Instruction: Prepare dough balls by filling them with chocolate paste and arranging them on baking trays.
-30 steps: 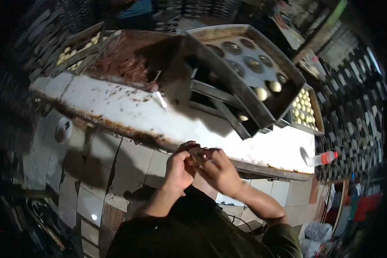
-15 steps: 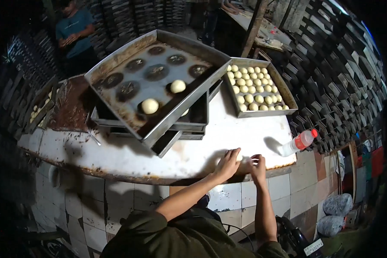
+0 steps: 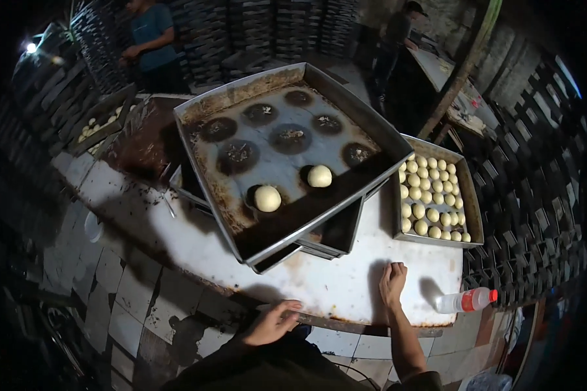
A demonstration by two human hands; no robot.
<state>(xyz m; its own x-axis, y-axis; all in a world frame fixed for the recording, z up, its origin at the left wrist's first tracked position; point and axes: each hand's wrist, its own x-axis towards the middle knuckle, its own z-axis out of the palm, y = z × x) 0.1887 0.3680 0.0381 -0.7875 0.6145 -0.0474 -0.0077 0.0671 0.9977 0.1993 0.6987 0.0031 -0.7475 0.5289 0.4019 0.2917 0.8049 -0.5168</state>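
Tiled floor (image 3: 125, 331), bright lamp (image 3: 31, 48), dark patterned wall (image 3: 535, 195)

Two pale, round dough balls (image 3: 267, 198), large tray (image 3: 241, 98) beyond the hands (image 3: 392, 285), smaller dough balls (image 3: 415, 193) clustered farther right.

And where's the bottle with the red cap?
In the head view, the bottle is near the right front corner of the white table, right of the person's right hand and on the near side of the tray full of dough balls.
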